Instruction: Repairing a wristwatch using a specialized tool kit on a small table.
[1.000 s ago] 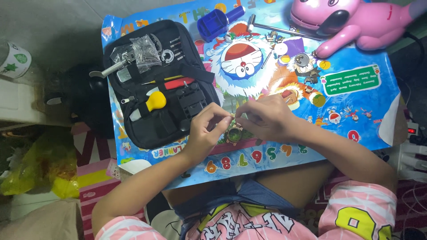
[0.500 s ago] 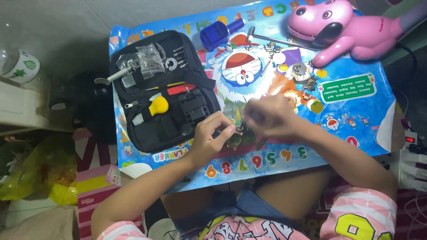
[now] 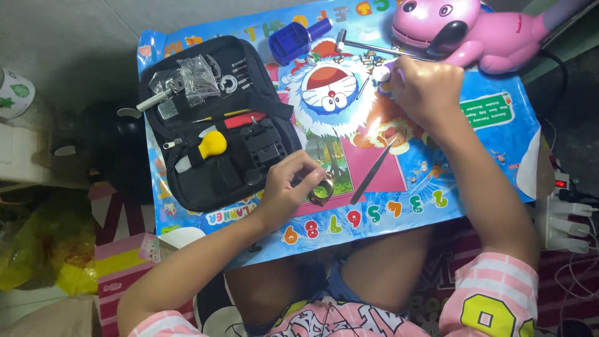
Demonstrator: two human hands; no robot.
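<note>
a: looking down at the left hand (image 3: pixel 288 187), what's it doing?

b: its fingers curl round a small round brass-coloured watch case (image 3: pixel 322 190), pinching it at the near edge of the colourful cartoon mat (image 3: pixel 437 200). the forearm runs up from the lower left, wrist bent slightly inward, thumb on top.

a: and the right hand (image 3: pixel 427 90)?

b: stretched far forward, arm nearly straight, reaching to the top of the mat just beside the pink toy dog (image 3: pixel 474 31). the fingertips close on a small pale round part (image 3: pixel 380 73), though i cannot tell how firmly; the knuckles hide most of it.

a: so the hands are well apart?

b: yes. between them lies a pair of thin metal tweezers (image 3: pixel 372 171), slanted on the mat, touched by neither hand.

a: what's to the left?

b: an open black tool case (image 3: pixel 215 122) with a yellow-handled tool (image 3: pixel 209 146), a red-handled one above it, and small clear bags near its top. a blue holder (image 3: pixel 293 39) and a small hammer (image 3: pixel 365 45) sit near the mat's far edge, with tiny loose parts close to the right hand.
</note>
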